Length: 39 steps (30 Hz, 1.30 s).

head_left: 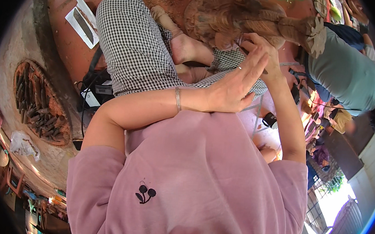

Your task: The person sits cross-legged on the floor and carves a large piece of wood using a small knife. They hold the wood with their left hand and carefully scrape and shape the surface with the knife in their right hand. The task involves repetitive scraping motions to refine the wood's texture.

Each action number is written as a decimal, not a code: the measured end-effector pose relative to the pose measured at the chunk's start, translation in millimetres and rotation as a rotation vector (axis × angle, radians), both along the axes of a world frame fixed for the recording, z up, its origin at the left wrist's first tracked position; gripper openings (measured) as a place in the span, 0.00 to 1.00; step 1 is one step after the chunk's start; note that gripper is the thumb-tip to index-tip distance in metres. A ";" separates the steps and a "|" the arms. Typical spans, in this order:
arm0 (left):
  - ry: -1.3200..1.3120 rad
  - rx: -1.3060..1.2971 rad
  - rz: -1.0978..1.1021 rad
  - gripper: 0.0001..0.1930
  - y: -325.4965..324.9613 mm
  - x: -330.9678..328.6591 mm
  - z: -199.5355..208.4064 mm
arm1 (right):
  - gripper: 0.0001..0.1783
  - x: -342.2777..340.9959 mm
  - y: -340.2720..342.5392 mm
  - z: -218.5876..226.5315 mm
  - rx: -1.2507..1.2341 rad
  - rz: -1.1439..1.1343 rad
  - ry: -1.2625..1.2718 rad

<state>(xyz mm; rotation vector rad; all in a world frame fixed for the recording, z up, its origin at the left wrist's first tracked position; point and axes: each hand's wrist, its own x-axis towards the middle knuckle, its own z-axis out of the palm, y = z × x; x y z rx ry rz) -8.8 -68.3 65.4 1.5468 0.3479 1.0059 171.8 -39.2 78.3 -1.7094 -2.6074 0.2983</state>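
Note:
A brown carved wooden sculpture (229, 20) with deep relief lies on the floor beyond my crossed legs. My right hand (263, 57) is at its near edge, fingers curled in against the wood. Whatever is between those fingers is mostly hidden; a small dark piece shows by the palm. My left hand (235, 83), with a ring on one finger, reaches across my body. Its fingers are stretched out, close together, and overlap the right hand and wrist in this view.
On the left, a round tray (66, 141) holds many dark, slim carving tools. A dark flat blade-like piece (84, 26) lies on white paper. A black box (103, 89) with cables sits by my knee. At right, another person in a grey-green shirt (345, 69) bends close.

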 end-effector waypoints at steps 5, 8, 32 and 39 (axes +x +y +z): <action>0.023 0.120 0.059 0.55 11.7 9.3 2.4 | 0.11 -7.3 6.9 0.4 -0.270 -0.364 0.096; 0.019 0.081 0.058 0.56 4.6 6.8 1.6 | 0.10 -9.0 -0.1 -1.3 -0.032 -0.162 0.083; 0.009 -0.005 0.156 0.52 11.3 0.2 -10.5 | 0.08 -7.2 5.5 -3.9 0.034 -0.137 0.155; 0.072 -0.010 0.204 0.47 15.5 -1.9 -25.5 | 0.09 -18.6 13.1 8.0 -0.060 -0.269 0.124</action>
